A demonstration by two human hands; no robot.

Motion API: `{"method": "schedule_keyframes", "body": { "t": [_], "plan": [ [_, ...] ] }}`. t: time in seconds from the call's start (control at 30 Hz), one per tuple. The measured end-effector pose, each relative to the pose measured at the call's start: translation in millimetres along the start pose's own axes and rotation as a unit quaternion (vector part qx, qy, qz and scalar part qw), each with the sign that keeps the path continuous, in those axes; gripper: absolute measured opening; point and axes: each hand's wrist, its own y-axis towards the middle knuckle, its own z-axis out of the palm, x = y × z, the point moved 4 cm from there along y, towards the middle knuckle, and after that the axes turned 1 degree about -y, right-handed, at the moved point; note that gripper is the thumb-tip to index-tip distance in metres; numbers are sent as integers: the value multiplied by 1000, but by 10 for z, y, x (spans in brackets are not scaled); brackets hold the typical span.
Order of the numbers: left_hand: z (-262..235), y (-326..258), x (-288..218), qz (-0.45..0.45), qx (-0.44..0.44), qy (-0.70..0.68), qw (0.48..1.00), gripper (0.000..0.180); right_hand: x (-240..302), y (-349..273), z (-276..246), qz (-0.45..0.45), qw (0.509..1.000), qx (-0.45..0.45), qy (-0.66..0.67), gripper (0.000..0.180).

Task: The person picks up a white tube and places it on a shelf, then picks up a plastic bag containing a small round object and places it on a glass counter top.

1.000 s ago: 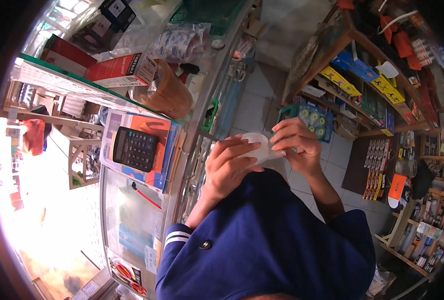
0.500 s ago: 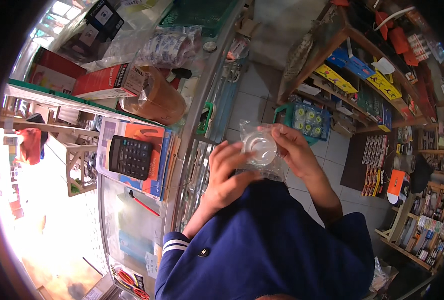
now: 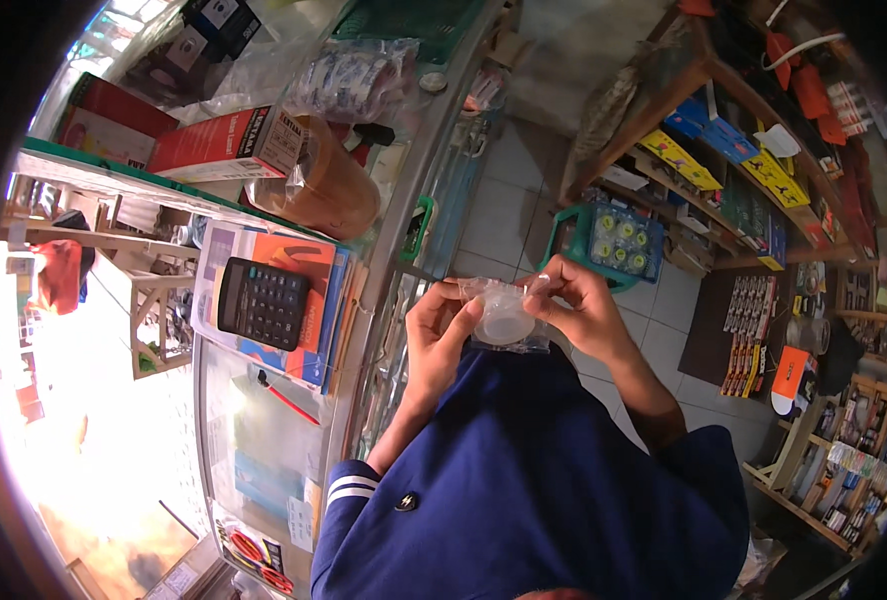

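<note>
A clear plastic bag [image 3: 526, 346] hangs between my two hands in front of my dark blue shirt. Inside it lies a round, whitish translucent disc or roll [image 3: 505, 322]; its exact kind cannot be made out. My left hand [image 3: 438, 325] pinches the bag's left upper edge between thumb and fingers. On the other side, my right hand [image 3: 579, 305] pinches the upper right edge, fingers bent. The disc sits low in the bag, below my fingertips.
Left of me runs a glass counter carrying a black calculator [image 3: 262, 303] on books, a brown jar [image 3: 329, 185] and a red-white box [image 3: 229, 145]. A green crate [image 3: 567, 235] holding a pack of bottles stands on the tiled floor ahead. Wooden shelves [image 3: 699, 80] of goods fill the right.
My left hand, earlier blurred over the bag with fingers spread, now pinches its edge. The bag has turned and come slightly lower and left, stretched between both hands.
</note>
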Motion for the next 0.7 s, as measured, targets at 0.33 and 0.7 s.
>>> {"method": "schedule_keyframes", "body": {
  "t": [0.33, 0.7],
  "plan": [
    [-149, 28, 116, -9, 14, 101, 995, 7, -6, -20, 12, -17, 997, 6, -71, 15],
    [20, 51, -45, 15, 36, 304, 952, 12, 51, -24, -72, -58, 986, -7, -157, 10]
  ]
}}
